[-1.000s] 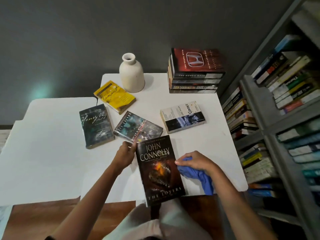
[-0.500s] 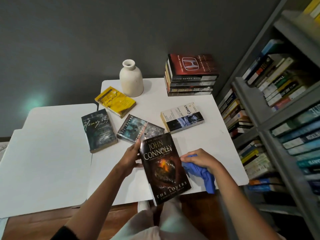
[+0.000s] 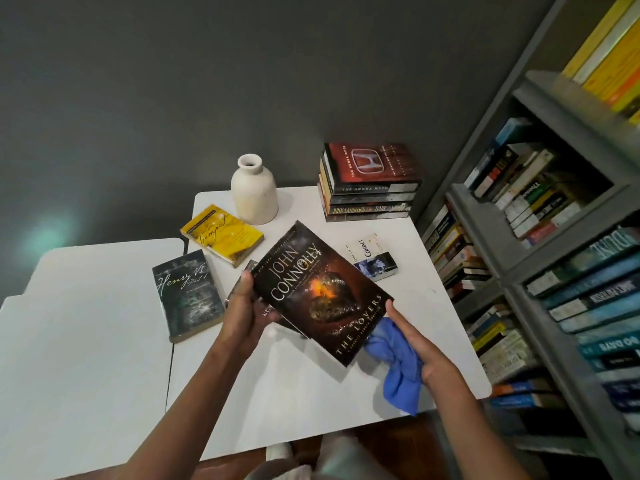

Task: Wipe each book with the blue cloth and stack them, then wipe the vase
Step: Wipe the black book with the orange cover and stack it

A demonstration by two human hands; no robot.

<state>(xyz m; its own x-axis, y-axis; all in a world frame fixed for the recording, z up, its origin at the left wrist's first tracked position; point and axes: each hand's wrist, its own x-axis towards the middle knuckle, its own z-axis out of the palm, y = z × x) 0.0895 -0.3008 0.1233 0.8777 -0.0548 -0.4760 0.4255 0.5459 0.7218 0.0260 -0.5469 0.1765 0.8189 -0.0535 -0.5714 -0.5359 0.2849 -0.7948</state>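
My left hand [image 3: 244, 310] grips the left edge of a dark John Connolly paperback [image 3: 320, 292], which is lifted off the white table [image 3: 298, 386] and tilted. My right hand [image 3: 414, 344] holds the crumpled blue cloth [image 3: 398, 368] under the book's lower right corner, with a fingertip touching that corner. Flat on the table lie a yellow book [image 3: 223, 235], a dark Henry VI book [image 3: 187, 294] and a white Contact book [image 3: 372, 258]. Another book [image 3: 239, 285] is mostly hidden behind my left hand. A cream vase [image 3: 254, 190] stands at the back beside a stack of books [image 3: 369, 183].
A second white table [image 3: 86, 334] adjoins on the left. A grey bookshelf [image 3: 540, 258] full of books fills the right side, close to the table's edge. A dark wall lies behind the table. My knees show below the front edge.
The Connolly book has been lifted off the table and turned clockwise, now held up over the Neverwhere book. My right hand with the cloth has moved under its lower corner.
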